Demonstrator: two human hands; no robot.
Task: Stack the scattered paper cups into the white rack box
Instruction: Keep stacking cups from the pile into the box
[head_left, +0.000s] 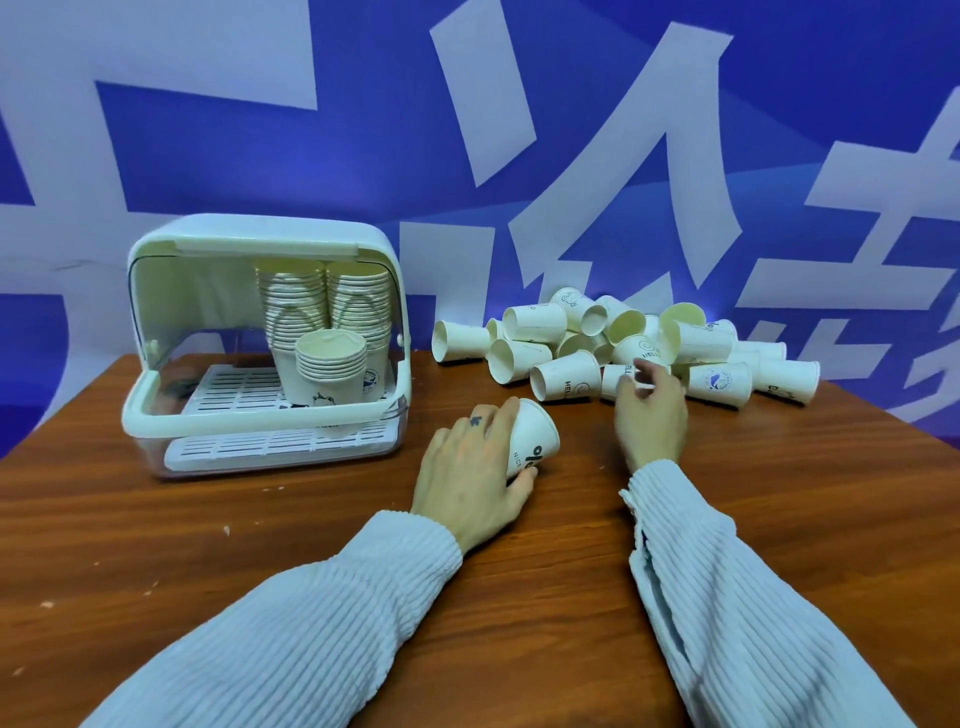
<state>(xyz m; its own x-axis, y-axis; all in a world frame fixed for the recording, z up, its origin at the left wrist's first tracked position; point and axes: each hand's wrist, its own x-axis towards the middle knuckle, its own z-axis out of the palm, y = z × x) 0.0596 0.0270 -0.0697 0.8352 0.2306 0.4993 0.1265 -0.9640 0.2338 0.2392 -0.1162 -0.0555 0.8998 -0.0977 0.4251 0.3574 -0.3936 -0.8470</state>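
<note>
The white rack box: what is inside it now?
Inside the white rack box, three stacks of paper cups stand on the slatted tray: two tall behind, one short in front. The short stack hides the lower parts of the tall ones.

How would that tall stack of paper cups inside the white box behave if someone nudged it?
The tall stack of nested white paper cups probably tips easily, being narrow and high. It likely weighs little, being thin paper. The white plastic rack box wall might catch it.

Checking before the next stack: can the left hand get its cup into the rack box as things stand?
Probably yes: the left hand holds a cup, the rack box stands open toward it, and bare table lies between.
</note>
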